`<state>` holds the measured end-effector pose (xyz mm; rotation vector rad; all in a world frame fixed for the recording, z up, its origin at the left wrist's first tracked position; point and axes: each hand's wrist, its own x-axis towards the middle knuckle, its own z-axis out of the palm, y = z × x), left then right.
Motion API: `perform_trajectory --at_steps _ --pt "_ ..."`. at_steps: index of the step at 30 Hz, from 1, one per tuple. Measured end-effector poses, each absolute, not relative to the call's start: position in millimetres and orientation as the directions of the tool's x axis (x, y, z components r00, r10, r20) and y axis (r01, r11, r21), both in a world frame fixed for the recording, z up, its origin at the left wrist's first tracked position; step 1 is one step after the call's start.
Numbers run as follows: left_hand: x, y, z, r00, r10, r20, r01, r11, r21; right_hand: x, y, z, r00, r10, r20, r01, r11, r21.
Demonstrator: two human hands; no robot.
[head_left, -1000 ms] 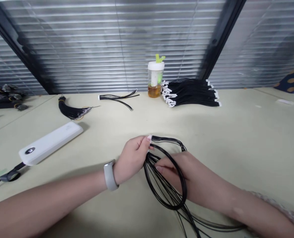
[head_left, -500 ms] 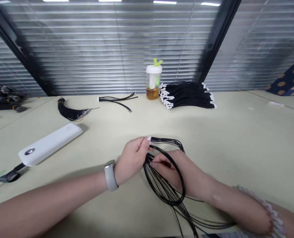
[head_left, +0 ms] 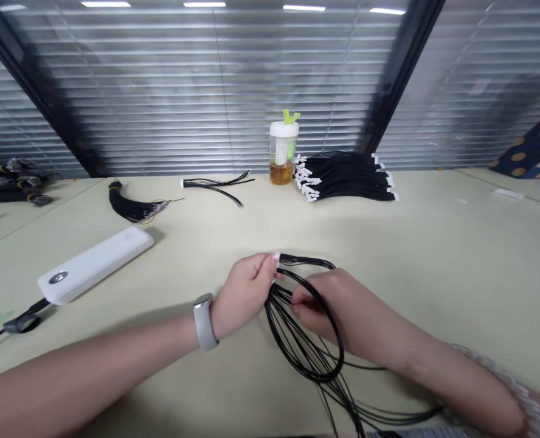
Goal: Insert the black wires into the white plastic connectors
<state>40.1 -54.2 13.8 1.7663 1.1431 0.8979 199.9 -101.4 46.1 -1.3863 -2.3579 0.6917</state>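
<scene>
The cream desk (head_left: 197, 243) is running up to closed blinds (head_left: 224, 91), with a lidded bottle (head_left: 281, 155) standing beside bundled black cables (head_left: 349, 177). Above the desk, my left fingers (head_left: 273, 267) are gripping the looped black wires (head_left: 340, 340), my right fingers (head_left: 294, 303) pinching strands within the loop. Compared with the previous frame, my right hand is sitting slightly farther from my left.
</scene>
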Motion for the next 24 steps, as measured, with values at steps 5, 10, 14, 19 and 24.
perform_trajectory --at_steps 5,10,14,19,24 --pt "41 -55 16 0.309 0.944 0.12 0.335 -0.225 0.915 212 -99 56 -0.39 0.916 0.088 0.868 0.398 -0.296" --pt "41 -54 15 0.308 0.945 0.111 0.316 -0.211 0.925 234 -93 66 -0.173 0.95 0.26 0.939 0.239 -0.248" --pt "41 -54 15 0.301 0.947 0.113 0.34 -0.217 0.915 247 -89 70 0.018 0.831 0.557 0.896 0.233 -0.377" --pt "41 -55 17 0.312 0.945 0.096 0.338 -0.205 0.919 245 -88 71 0.227 0.745 0.628 0.571 0.421 -0.705" --pt "41 -56 18 0.33 0.939 0.091 0.329 -0.205 0.922 237 -87 67 0.318 0.733 0.601 0.223 0.558 -0.799"
